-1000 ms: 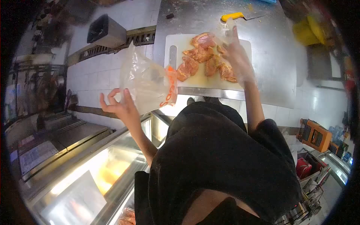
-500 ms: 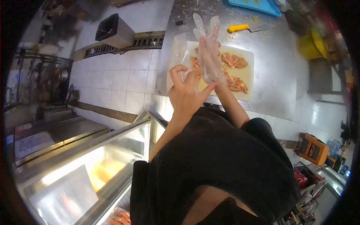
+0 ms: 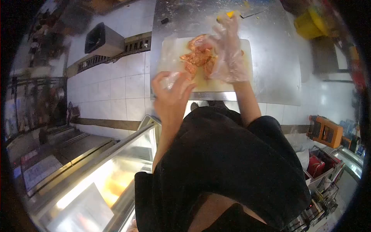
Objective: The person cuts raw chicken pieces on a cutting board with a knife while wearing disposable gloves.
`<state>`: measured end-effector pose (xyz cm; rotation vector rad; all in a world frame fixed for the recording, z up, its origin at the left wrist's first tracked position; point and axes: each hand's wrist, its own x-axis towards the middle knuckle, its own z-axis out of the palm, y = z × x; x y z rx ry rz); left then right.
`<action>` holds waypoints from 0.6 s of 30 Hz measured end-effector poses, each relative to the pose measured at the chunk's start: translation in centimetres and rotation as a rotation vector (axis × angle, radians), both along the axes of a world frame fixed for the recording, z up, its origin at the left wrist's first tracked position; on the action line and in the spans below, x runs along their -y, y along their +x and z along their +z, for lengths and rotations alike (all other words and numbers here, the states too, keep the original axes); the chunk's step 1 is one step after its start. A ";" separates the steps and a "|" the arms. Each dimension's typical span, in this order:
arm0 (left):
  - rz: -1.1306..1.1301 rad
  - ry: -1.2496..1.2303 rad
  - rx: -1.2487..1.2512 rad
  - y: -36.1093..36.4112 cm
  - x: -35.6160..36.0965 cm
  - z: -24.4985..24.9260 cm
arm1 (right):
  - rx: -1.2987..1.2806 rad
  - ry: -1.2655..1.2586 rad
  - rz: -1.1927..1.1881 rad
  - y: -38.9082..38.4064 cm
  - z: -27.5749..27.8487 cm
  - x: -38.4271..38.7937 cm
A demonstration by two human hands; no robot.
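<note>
My left hand [image 3: 169,96] is bare, its fingers curled around a piece of thin clear plastic [image 3: 174,79] at the near left corner of the white cutting board [image 3: 168,50]. Blur hides whether this plastic is a glove. A loose clear plastic glove covers my right hand [image 3: 228,50], which is raised over the right part of the board, fingers spread and holding nothing. Between the hands lie several pieces of raw marinated meat [image 3: 197,58], partly hidden by the gloved hand. Just beyond its fingertips is a knife [image 3: 231,14] with a yellow handle, blade pointing right.
The board rests on a metal table [image 3: 276,73] scattered with crumbs. A small dark block [image 3: 165,21] lies at its far left. A grey bin [image 3: 104,40] stands left on the tiled floor, and a yellow container [image 3: 310,24] is at right. A lit glass display case [image 3: 116,174] is near left.
My right hand has moved right and away from my left hand, uncovering more meat. My left hand has shifted left and down with the plastic. The blue tray has left the view.
</note>
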<state>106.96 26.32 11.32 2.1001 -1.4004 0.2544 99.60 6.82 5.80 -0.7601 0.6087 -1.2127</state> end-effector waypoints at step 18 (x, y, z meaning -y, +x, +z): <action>0.422 -0.147 -0.075 6.3 -4.8 -0.3 | -1.618 -0.455 0.778 -12.1 -8.3 0.1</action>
